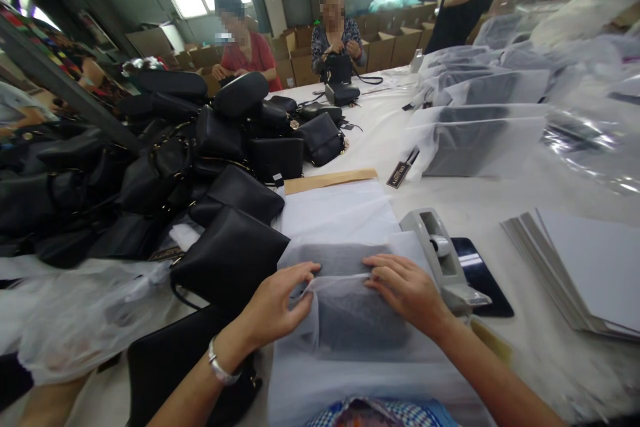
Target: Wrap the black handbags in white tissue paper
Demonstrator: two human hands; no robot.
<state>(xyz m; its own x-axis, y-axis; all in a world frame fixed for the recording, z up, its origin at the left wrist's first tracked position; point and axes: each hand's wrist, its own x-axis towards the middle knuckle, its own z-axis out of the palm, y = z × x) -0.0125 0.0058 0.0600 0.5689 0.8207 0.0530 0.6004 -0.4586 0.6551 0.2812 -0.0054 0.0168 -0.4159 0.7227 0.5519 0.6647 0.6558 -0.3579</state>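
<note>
A dark, flat-looking bag [360, 320] lies wrapped in thin white translucent sheeting on the table in front of me. My left hand [287, 300] pinches a fold of the sheeting near the bag's upper left. On the right side of the same fold, my right hand [403, 283] presses and grips the sheeting with bent fingers. White sheets [340, 210] with a tan strip [330, 181] along their far edge lie beyond the hands. Just right of the wrapping stands a grey tape dispenser [435, 247].
Black handbags [225, 253] are heaped at the left. Wrapped bags [480, 140] stand at the back right, near a black tag [399, 173]. Grey boards [580, 267] are stacked right, beyond a dark tablet-like object [480, 273]. Several people work across the table; a plastic-covered hand shows lower left.
</note>
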